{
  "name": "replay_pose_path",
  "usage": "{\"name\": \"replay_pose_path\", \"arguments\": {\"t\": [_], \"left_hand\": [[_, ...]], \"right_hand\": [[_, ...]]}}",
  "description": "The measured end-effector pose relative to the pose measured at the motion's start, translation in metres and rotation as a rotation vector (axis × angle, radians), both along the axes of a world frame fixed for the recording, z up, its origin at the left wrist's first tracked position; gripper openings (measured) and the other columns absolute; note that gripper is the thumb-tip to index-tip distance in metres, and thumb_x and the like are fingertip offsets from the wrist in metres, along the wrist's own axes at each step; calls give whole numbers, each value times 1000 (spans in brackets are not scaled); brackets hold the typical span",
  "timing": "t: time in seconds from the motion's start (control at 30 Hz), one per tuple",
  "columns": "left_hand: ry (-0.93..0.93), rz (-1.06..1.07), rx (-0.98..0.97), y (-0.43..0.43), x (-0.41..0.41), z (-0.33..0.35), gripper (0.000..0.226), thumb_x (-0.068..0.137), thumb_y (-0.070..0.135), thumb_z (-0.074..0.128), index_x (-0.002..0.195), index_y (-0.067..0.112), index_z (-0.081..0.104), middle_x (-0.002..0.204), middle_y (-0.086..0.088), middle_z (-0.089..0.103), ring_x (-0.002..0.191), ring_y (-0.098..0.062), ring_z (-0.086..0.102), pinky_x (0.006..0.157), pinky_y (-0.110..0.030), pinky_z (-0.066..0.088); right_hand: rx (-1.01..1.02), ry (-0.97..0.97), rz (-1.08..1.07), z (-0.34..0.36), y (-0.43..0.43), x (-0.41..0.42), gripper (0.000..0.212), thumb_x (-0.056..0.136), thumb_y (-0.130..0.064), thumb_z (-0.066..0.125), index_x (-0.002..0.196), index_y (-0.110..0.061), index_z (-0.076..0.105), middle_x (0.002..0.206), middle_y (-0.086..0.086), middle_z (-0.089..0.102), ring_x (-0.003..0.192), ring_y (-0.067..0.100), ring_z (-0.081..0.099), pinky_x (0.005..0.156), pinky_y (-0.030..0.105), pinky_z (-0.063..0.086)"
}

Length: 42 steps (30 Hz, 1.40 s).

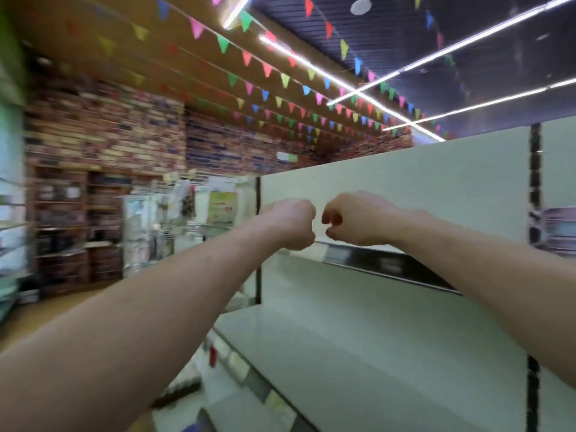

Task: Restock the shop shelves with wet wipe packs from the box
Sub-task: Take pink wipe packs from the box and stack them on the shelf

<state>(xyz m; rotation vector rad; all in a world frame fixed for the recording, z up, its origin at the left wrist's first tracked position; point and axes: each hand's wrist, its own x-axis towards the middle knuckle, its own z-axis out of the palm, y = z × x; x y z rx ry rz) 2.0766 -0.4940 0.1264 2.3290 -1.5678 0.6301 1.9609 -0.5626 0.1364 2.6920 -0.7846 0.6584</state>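
Two bare forearms, ours, reach forward from the bottom corners and converge mid-frame.

Two hands, close together, apart by a narrow gap:
- left hand [291,226]: a closed fist, back toward us, fingers folded under; nothing shows in it. Its underside sits at the front edge of the upper shelf; we cannot tell whether it touches.
- right hand [358,220]: fingers curled inward toward the thumb with a small hollow between, gripping nothing we can see.

Two shelves of the shop unit lie directly ahead and below the hands:
- lower shelf [358,347]: wide, flat, pale, smooth; small paper labels [274,400] and one red tag [213,357] along its front edge.
- upper shelf [352,248]: the same pale board, fronted by a glossy dark rail [389,267].

One pale back panel [420,182], plain and matt. One dark slotted upright [535,182] at its right, with blurred lavender stacked goods [559,226] beyond.

Farther left: one wire rack [156,219] of hanging goods, blurred; wooden shelving [62,213]; a brick-patterned wall [106,129].

Overhead: several strings of triangular bunting [246,59] in many colours, and at least three crossing strip lights [467,35] under a dark slatted ceiling.
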Motion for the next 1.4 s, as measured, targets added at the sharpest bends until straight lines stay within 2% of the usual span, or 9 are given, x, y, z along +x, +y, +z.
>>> {"name": "replay_pose_path", "arguments": {"t": [0.17, 0.33, 0.47, 0.67, 0.87, 1.03, 1.17, 1.3, 1.4], "left_hand": [[69, 215, 44, 69, 11, -28, 32, 94, 20, 56, 125, 18, 57, 120, -4, 61, 101, -22, 60, 84, -36, 52], [103, 421, 115, 147, 8, -55, 18, 93, 19, 55, 110, 17, 60, 110, -5, 64, 85, -22, 60, 54, -29, 40], [124, 602, 146, 216, 1, -80, 4, 87, 16, 57, 84, 16, 54, 91, -6, 62, 78, -26, 58, 64, -39, 48], [223, 818, 215, 320, -23, -117, 19, 90, 14, 56, 108, 18, 59, 114, -6, 62, 99, -23, 61, 72, -35, 51], [382, 973, 196, 428, -45, -159, 13, 90, 14, 56, 102, 17, 59, 109, -9, 62, 93, -24, 59, 75, -34, 50], [534, 1069, 143, 518, -65, -198, 32, 91, 19, 56, 121, 12, 63, 116, -9, 65, 99, -26, 63, 84, -37, 54], [657, 1131, 185, 597, -81, -233, 12, 90, 16, 55, 101, 19, 57, 98, -10, 63, 80, -25, 56, 71, -32, 46], [779, 1176, 127, 669, -94, -278, 18, 88, 14, 59, 106, 14, 61, 110, -11, 61, 95, -25, 58, 78, -32, 46], [880, 1209, 101, 707, -101, -317, 21, 87, 17, 63, 107, 11, 65, 112, -11, 63, 101, -26, 61, 87, -37, 50]], "right_hand": [[20, 56, 220, -27, 44, 31, 23, 89, -26, 58, 107, -16, 69, 104, 5, 68, 93, 24, 61, 83, 34, 52], [60, 136, 462, -57, 108, 48, 17, 89, -24, 57, 99, -15, 67, 90, 1, 62, 80, 22, 56, 65, 28, 45], [123, 209, 625, -87, 168, 56, 12, 91, -20, 55, 85, -12, 62, 76, 2, 58, 73, 22, 55, 55, 26, 43], [227, 284, 841, -135, 256, 69, 26, 92, -27, 57, 112, -14, 68, 106, 5, 69, 95, 24, 64, 85, 40, 54], [295, 387, 1016, -180, 357, 78, 21, 92, -26, 56, 102, -11, 68, 98, 7, 68, 86, 24, 64, 74, 35, 55], [347, 471, 1145, -222, 448, 76, 17, 91, -23, 55, 97, -14, 69, 84, 4, 65, 75, 22, 63, 63, 33, 52], [372, 580, 1219, -256, 529, 70, 19, 93, -22, 54, 100, -13, 68, 91, 7, 67, 80, 25, 64, 69, 33, 53], [433, 684, 1232, -296, 604, 59, 18, 88, -14, 51, 77, -4, 62, 71, 9, 52, 64, 24, 47, 56, 30, 37], [464, 776, 1226, -332, 644, 53, 21, 88, -14, 51, 85, 1, 66, 75, 12, 58, 64, 24, 51, 57, 33, 42]]}}
